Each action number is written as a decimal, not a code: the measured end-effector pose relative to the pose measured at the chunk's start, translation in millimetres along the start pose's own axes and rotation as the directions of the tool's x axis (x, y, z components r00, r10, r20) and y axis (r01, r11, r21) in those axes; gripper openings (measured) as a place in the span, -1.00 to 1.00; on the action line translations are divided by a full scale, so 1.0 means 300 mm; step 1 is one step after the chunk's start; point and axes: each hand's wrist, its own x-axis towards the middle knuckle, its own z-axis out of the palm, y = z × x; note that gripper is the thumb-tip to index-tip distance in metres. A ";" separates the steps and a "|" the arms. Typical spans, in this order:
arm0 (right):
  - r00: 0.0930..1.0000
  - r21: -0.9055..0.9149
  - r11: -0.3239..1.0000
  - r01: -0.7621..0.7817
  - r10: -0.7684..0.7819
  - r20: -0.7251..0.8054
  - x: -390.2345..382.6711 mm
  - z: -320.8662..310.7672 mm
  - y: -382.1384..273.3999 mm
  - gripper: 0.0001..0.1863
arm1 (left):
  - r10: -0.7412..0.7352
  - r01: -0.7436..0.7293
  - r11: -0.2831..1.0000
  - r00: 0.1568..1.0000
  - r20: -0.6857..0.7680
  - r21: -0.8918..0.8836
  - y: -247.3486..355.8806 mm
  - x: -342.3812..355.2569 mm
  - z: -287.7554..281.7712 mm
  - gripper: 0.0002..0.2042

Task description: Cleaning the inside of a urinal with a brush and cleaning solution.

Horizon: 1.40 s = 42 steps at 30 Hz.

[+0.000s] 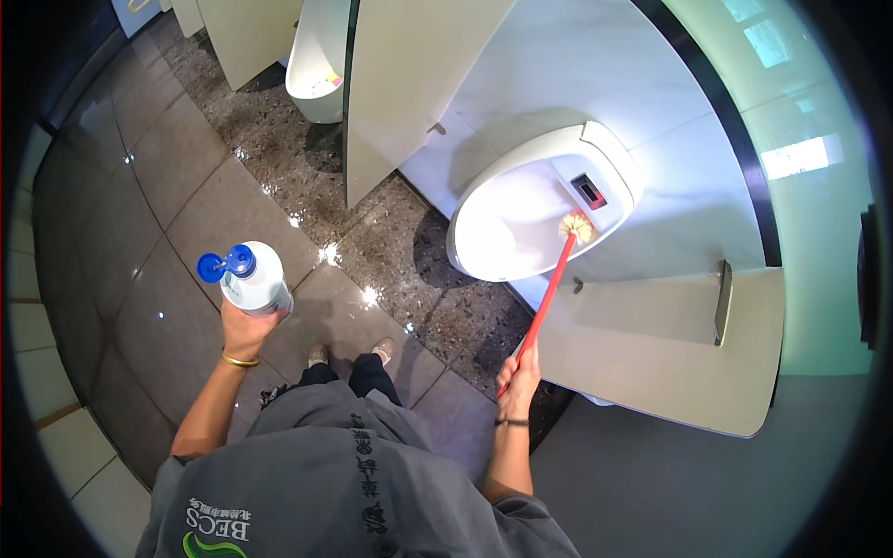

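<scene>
My left hand [246,327] is closed around a white bottle [264,279] whose blue flip cap stands open. The bottle is held out over the floor, to the left of my body. In my right hand [519,377] is the red handle of a toilet brush [549,296], gripped near its lower end. The brush's pale yellowish bristle head lies against the inside of a white wall urinal [502,209], just below the dark sensor window [588,192].
Beige partition panels [400,84] stand on both sides of the urinal, the right one [651,349] close to my right arm. Another urinal [318,70] is beyond the left panel. Grey floor tiles [186,186] and a speckled dark strip [372,232] shine with reflections.
</scene>
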 end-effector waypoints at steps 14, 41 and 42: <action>1.000 0.079 0.997 -0.011 0.011 0.003 -0.035 -0.025 0.031 -0.55 | -0.052 0.053 0.999 0.990 -0.128 -0.003 -0.054 -0.022 -0.064 -0.19; 0.990 -0.393 0.909 0.138 -0.132 0.042 0.154 0.099 -0.088 -0.54 | -0.138 0.141 0.990 0.975 -0.172 0.003 -0.086 -0.011 -0.069 -0.14; 0.987 -0.400 0.902 0.161 -0.145 0.071 0.167 0.138 -0.080 -0.54 | -0.156 0.151 0.988 0.974 -0.166 -0.043 -0.091 -0.014 -0.067 -0.14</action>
